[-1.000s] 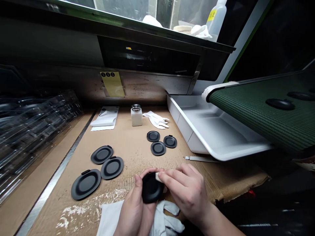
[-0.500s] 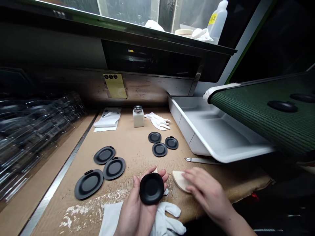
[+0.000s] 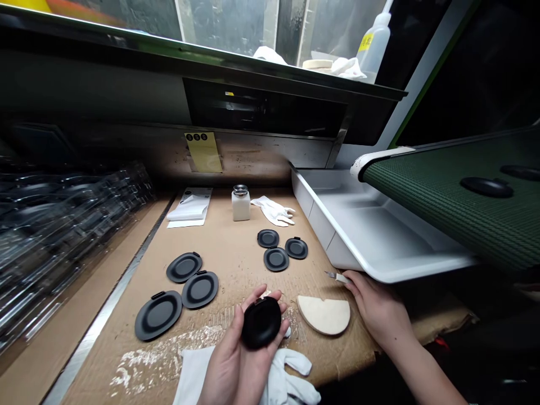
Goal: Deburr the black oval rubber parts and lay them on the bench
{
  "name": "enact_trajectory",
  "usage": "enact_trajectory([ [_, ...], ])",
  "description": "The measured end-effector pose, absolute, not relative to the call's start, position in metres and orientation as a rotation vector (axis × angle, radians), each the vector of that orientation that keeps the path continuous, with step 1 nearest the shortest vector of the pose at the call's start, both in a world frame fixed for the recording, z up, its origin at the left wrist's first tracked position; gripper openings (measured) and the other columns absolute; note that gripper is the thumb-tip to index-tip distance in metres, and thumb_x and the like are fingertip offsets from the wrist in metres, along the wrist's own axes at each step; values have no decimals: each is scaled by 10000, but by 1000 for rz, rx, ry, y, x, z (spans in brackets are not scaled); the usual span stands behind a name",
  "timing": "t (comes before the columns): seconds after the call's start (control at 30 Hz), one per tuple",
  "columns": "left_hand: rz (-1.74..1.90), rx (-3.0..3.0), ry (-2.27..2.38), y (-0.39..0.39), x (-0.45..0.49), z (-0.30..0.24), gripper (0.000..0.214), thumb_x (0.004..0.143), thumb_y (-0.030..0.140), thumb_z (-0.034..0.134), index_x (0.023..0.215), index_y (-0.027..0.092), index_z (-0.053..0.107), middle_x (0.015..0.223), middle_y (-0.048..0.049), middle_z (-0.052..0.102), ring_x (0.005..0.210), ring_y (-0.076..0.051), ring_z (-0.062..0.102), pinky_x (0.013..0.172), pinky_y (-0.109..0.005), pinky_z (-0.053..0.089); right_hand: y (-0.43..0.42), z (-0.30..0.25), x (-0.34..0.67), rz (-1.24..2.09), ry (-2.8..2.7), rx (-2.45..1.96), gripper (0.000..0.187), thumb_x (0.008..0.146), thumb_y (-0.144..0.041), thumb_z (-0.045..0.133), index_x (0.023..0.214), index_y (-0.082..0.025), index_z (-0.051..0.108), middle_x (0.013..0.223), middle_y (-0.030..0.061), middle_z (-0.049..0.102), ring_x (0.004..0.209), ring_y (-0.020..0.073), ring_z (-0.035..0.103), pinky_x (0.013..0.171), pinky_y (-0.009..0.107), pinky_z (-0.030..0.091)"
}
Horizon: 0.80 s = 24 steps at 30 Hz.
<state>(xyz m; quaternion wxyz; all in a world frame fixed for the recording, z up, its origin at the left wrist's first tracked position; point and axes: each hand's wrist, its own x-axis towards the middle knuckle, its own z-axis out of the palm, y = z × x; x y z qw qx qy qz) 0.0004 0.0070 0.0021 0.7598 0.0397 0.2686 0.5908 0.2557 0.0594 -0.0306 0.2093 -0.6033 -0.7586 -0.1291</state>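
My left hand [image 3: 228, 368] cradles a black rounded disc [image 3: 261, 322] against the palm and fingers. My right hand [image 3: 379, 306] is at the corner of the white tray [image 3: 320, 225], with its fingertips on a flat metal blade tool [image 3: 337, 277]. The hand hides most of that tool. A pale cream pad [image 3: 324, 315] with a notched edge lies on the cardboard [image 3: 228, 253] between my hands, untouched. A white cloth [image 3: 194, 371] and a white glove [image 3: 287, 377] lie under my left hand.
Several flat black discs [image 3: 183, 267] lie at left on the cardboard, and several smaller ones [image 3: 275, 259] lie further back. A dispenser bottle [image 3: 240, 203] stands behind them. A green belt [image 3: 464, 219] carrying black discs slopes over the tray. Stacked clear trays [image 3: 63, 236] fill the left.
My right hand has left the pale pad and moved right to the metal tool, uncovering the pad on the cardboard. My left hand still holds the black disc.
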Motion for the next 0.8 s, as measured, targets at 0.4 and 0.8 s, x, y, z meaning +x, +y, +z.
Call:
enact_trajectory([
  [0.4,1382,829,1025,-7,13,-3,489,515,230,795,991,227,683,1105,-106,655,1143,-316,501,1024,-413,330,12,54,209,539,-2259,-1258,199,887,-184,440,1024,-249,569,865,4,622,764,119,602,657,201,480],
  [0.8,1323,1000,1181,-10,22,9,427,538,214,777,954,265,701,1059,-82,651,1083,-307,534,1039,-402,305,9,73,204,-158,-2674,-1245,150,760,-186,598,895,-249,581,700,-31,575,551,135,525,438,266,262],
])
